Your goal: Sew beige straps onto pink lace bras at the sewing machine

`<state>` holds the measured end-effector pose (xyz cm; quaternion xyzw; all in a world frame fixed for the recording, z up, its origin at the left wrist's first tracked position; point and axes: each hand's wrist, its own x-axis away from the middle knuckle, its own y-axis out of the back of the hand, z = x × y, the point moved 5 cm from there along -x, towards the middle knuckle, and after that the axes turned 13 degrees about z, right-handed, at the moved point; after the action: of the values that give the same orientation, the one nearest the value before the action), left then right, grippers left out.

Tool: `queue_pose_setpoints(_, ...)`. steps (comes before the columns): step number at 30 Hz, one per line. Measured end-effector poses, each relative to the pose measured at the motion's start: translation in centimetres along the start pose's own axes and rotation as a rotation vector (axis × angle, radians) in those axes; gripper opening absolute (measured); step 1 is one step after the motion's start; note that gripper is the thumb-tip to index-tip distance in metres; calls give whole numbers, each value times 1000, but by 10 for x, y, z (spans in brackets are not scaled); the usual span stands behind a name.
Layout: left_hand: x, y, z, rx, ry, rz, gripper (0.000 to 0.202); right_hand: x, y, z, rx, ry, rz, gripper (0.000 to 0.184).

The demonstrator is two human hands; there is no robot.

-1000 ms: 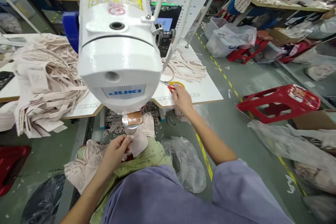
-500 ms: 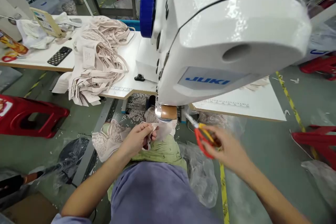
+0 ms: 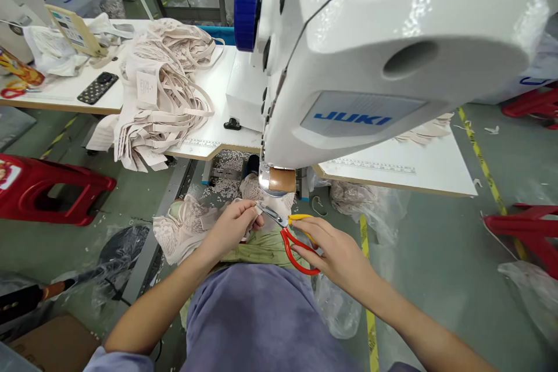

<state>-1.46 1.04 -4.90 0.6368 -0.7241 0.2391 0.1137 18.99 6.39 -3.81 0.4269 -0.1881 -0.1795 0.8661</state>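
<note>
My left hand [image 3: 229,226] pinches a pale pink lace garment [image 3: 185,231] in my lap, just under the head of a white JUKI sewing machine [image 3: 370,64]. My right hand [image 3: 337,253] grips small scissors [image 3: 291,232] with a red and a yellow handle. The blades point left and their tips touch the fabric right at my left fingertips. The garment drapes over a green cloth [image 3: 261,247] on my knees.
A heap of beige straps and lace pieces [image 3: 161,93] lies on the white table [image 3: 392,171] to the left, with a phone [image 3: 98,87] beyond. Red plastic stools [image 3: 47,189] stand on the floor at both sides. Plastic bags lie by my legs.
My right hand picked the scissors up off the table, swung them down below the machine head and brought the blades to the fabric. My left hand kept its pinch on the garment.
</note>
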Motion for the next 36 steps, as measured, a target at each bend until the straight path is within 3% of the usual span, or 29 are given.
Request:
queue_pose_setpoints(6, 3, 5, -2, 148, -23, 23, 18, 14, 0, -9, -119, -69, -6, 30)
queue_pose_setpoints(11, 2, 7, 0, 249, -94, -12, 34, 14, -2, -5, -250, -91, -11, 44)
queue_pose_setpoints(18, 2, 8, 3, 68, -63, -81, 35, -7, -5, 9, -283, -116, 46, 44)
queue_pose_setpoints(28, 9, 14, 2, -98, -84, -142, 36, -19, 1, 7, -314, -147, 108, 32)
queue_pose_setpoints(33, 11, 14, 11, 56, -112, -197, 36, 0, 4, -4, -317, -209, 84, 33)
queue_pose_setpoints(36, 9, 11, 16, 204, -159, -177, 33, 13, 14, -26, -263, -269, 63, 35)
